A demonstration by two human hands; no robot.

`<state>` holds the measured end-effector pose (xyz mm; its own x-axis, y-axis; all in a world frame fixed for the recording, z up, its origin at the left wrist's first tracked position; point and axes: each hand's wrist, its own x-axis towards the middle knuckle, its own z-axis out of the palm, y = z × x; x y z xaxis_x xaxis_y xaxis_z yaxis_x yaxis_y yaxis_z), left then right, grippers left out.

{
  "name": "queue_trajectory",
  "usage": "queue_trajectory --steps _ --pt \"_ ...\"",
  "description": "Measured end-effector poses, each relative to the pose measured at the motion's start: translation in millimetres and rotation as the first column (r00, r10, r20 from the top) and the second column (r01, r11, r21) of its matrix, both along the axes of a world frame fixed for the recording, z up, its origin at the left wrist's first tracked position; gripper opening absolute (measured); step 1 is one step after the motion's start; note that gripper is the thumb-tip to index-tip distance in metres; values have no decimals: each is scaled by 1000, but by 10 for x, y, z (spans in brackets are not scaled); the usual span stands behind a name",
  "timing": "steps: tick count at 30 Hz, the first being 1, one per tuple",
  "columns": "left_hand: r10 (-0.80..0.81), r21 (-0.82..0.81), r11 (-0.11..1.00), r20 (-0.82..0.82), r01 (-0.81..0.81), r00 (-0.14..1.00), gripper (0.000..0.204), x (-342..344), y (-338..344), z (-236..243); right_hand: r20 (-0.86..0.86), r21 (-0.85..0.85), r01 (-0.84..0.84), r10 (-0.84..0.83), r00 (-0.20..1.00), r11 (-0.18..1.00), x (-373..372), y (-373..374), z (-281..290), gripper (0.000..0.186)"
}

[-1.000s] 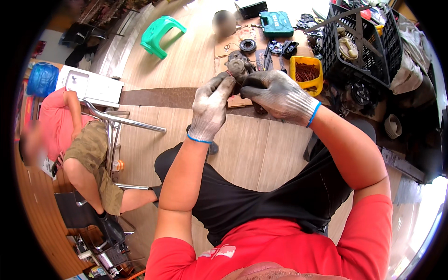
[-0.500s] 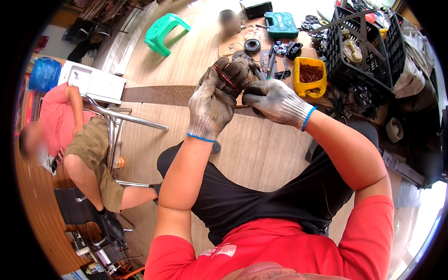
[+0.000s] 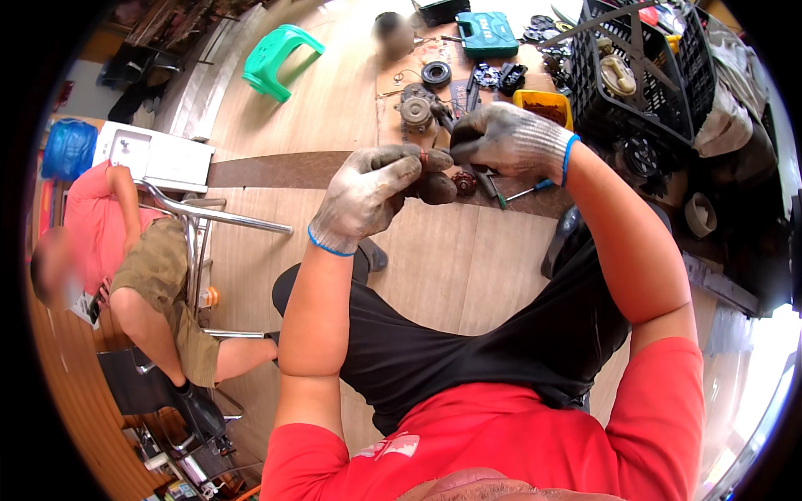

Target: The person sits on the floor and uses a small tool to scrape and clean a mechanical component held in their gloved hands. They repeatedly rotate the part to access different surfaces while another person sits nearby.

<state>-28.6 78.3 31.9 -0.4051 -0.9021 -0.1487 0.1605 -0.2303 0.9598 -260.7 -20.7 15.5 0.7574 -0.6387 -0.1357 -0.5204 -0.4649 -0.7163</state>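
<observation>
My left hand point(image 3: 368, 192), in a grey-stained white work glove with a blue cuff, is closed with thumb and fingers around a bit of reddish copper wire point(image 3: 423, 159). Just to its right my right hand point(image 3: 520, 144), gloved alike, has its fingers curled together; what they hold, if anything, is hidden. Below the hands lies a small dark-red wire-wound part point(image 3: 464, 183). A screwdriver with a blue handle point(image 3: 543, 184) rests right of that part. Beyond the gloves sits a round grey metal motor part point(image 3: 416, 113).
On the cardboard lie a black ring point(image 3: 435, 73) and a teal tool case point(image 3: 488, 35). A yellow container point(image 3: 547, 107) of copper wire stands behind my right hand, near a black crate point(image 3: 589, 92). A green stool point(image 3: 280, 58) is far left; a person point(image 3: 117, 204) sits at left.
My left hand has come down and left, the right hand up and right. The wire bundle shows less now. The motor part, wire-wound part and screwdriver have come into sight.
</observation>
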Motion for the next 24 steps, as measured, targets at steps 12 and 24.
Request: queue_trajectory --steps 12,24 --pt "112 -376 907 647 187 754 37 -47 -75 -160 226 -299 29 41 973 954 -9 104 147 19" --pt "398 13 918 -37 -397 917 39 -210 -103 -244 230 70 109 -123 965 991 177 315 118 19"
